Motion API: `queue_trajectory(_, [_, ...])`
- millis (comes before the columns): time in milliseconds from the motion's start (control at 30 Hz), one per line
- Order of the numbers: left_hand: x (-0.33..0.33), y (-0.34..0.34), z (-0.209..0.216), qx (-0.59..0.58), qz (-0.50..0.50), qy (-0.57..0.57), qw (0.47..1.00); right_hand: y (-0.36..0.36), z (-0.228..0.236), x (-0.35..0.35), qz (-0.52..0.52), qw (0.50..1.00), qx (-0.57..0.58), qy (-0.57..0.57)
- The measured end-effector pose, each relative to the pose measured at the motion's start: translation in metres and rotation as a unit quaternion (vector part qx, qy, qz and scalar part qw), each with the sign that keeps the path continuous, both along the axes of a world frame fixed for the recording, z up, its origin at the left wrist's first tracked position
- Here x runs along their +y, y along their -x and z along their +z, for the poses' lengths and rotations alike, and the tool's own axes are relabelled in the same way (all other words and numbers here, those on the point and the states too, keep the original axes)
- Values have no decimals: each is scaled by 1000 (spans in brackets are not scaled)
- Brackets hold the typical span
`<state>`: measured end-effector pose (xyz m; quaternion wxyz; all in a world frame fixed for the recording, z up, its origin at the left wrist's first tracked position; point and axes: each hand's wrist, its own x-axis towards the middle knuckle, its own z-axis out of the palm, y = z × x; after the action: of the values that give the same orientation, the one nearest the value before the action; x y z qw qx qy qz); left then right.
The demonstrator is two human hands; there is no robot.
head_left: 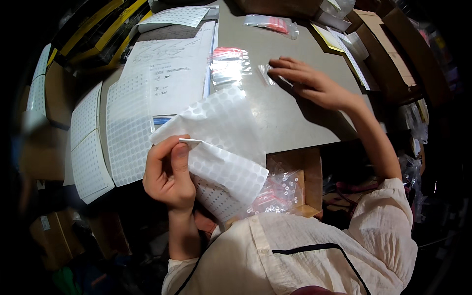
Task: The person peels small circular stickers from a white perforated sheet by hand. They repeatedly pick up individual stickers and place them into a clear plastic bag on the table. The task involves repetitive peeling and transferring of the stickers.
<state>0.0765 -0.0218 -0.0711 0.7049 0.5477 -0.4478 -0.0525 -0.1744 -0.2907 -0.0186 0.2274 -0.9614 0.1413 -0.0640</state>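
Note:
My left hand (169,172) pinches the folded edge of a whitish sheet of round stickers (216,123) between thumb and fingers. The sheet droops over the table's front edge, and part of it hangs folded toward my lap. Over the table to the right, my right hand (309,83) stretches its fingers out flat. Its fingertips are at a small clear plastic bag (266,74); whether they press on it I cannot tell. Left of that bag lies a pile of small zip bags with red tops (228,64), shiny under the light.
Printed label sheets (88,142) and a dotted sticker sheet (129,132) lie at the left. Written papers (167,64) rest behind them. An open cardboard box (310,184) with filled small bags (280,189) stands below the table edge. Further back is a bag of red-topped pouches (270,23).

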Motion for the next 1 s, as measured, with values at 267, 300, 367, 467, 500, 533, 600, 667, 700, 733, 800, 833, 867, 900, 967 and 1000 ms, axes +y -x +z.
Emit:
queue_trajectory(267, [34, -10, 5, 50, -35, 16, 998, 19, 5, 133, 107, 970, -71, -207])
queue_trajectory(300, [37, -11, 5, 33, -37, 17, 999, 17, 4, 142, 125, 961, -93, -227])
queue_trajectory(367, [41, -7, 11, -2, -38, 10, 999, 18, 4, 160, 115, 943, -129, -283])
queue_trajectory(467, [46, -13, 18, -118, -22, -29, 992, 18, 24, 156, 58, 936, -182, -296])
queue_trajectory(500, [44, -11, 25, -166, -11, -31, 985, 14, 30, 154, 18, 928, -221, -299])
queue_trajectory(533, [44, -12, 31, -214, -19, -25, 976, 11, 33, 144, 21, 938, -242, -249])
queue_trajectory(600, [46, -5, 50, -288, -42, -30, 956, -2, 45, 133, 2, 921, -295, -253])
queue_trajectory(667, [45, -2, 57, -323, -66, -12, 944, -22, 48, 117, 66, 934, -311, -165])
queue_trajectory(700, [44, 0, 59, -332, -71, -7, 941, -34, 52, 115, 72, 934, -308, -167])
queue_trajectory(733, [44, 1, 61, -341, -76, -3, 937, -44, 54, 115, 68, 938, -276, -201])
queue_trajectory(800, [46, 2, 69, -360, -84, -10, 929, -58, 55, 113, 55, 940, -210, -264])
queue_trajectory(833, [47, 2, 72, -370, -87, -14, 925, -64, 52, 107, 59, 938, -177, -292])
queue_trajectory(867, [48, 1, 75, -385, -92, -12, 918, -69, 53, 103, 60, 944, -156, -286])
queue_trajectory(900, [49, -1, 77, -400, -96, -10, 911, -74, 54, 100, 62, 949, -135, -279])
queue_trajectory(967, [50, -2, 83, -410, -116, 7, 905, -81, 60, 103, 72, 952, -105, -280])
queue_trajectory(1000, [51, -1, 88, -418, -117, 11, 901, -84, 63, 107, 96, 944, -82, -304])
